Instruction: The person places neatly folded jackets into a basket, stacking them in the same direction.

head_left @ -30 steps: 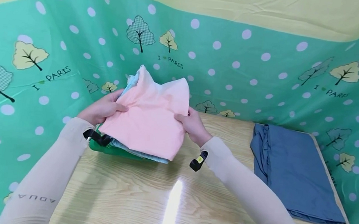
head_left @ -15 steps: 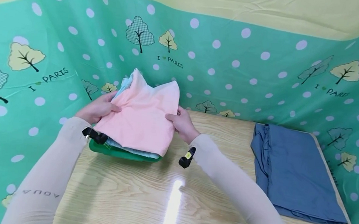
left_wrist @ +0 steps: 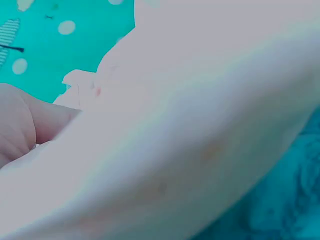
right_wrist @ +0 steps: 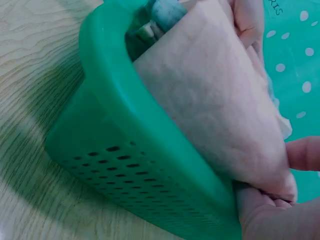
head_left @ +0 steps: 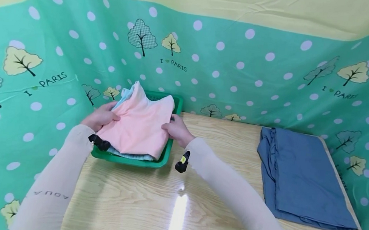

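Both hands hold a folded pink cloth (head_left: 139, 125) by its sides, low over a green basket (head_left: 165, 157). Light blue fabric (head_left: 127, 94) shows under the pink at its upper left and lower edge. The left hand (head_left: 100, 116) pinches the left side, thumb on top. On the opposite side, the right hand (head_left: 178, 129) grips the edge with its thumb above and fingers beneath. In the right wrist view the cloth (right_wrist: 210, 95) lies partly inside the basket (right_wrist: 107, 100), with the right hand (right_wrist: 277, 205) at the rim. Pale cloth (left_wrist: 165, 125) fills most of the left wrist view.
A folded dark blue cloth (head_left: 307, 178) lies at the right side of the wooden table (head_left: 130, 203). Behind and beside the table hangs a green curtain (head_left: 224, 66) with dots and trees.
The hands have moved left and lowered the pink cloth with the blue fabric into the basket's opening. More of the basket's rim shows at the back and right.
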Motion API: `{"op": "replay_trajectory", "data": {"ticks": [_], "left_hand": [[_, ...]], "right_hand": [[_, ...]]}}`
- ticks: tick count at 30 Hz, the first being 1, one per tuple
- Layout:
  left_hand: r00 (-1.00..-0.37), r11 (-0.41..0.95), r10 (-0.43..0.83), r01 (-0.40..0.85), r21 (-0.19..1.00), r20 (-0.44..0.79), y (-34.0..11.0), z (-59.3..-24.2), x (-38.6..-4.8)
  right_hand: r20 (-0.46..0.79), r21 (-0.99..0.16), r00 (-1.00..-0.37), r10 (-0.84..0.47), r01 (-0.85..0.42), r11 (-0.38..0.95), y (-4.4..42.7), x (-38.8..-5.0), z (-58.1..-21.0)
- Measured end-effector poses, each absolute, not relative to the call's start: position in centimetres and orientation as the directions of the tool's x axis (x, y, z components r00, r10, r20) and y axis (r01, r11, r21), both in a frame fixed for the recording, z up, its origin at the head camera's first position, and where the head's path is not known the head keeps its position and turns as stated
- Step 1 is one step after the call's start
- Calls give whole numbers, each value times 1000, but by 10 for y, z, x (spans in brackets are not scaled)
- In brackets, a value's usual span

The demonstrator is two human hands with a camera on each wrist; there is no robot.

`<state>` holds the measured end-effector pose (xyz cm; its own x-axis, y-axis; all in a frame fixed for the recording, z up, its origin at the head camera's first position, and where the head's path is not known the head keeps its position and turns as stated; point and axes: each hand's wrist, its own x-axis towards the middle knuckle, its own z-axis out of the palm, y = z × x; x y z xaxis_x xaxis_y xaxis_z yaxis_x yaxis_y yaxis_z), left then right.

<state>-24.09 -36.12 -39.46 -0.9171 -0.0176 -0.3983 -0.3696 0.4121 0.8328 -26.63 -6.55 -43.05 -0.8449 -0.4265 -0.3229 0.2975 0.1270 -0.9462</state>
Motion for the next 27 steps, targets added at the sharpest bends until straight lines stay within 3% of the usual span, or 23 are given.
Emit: {"op": "replay_trajectory", "data": {"ticks": [5,10,18,27], "left_hand": [[-915,393,-31,-381,837,-402,-358,-402,-241],[-925,420,-49,-362,832,-377,-355,-415,-248],[-933,402,-46,-345,848,-357,-351,-423,-252],[-935,627,-109,-327,707,-336,-346,-431,-253]], "right_hand": [[-295,-954,-839,-458,237,181,-72,-262,-423],[-293,-950,-865,-408,212,231,-77,-259,-425],[-139,-951,-930,-341,29,307,-77,-243,-417],[-22,-764,-924,-382,-231,602,-81,-232,-420]]}}
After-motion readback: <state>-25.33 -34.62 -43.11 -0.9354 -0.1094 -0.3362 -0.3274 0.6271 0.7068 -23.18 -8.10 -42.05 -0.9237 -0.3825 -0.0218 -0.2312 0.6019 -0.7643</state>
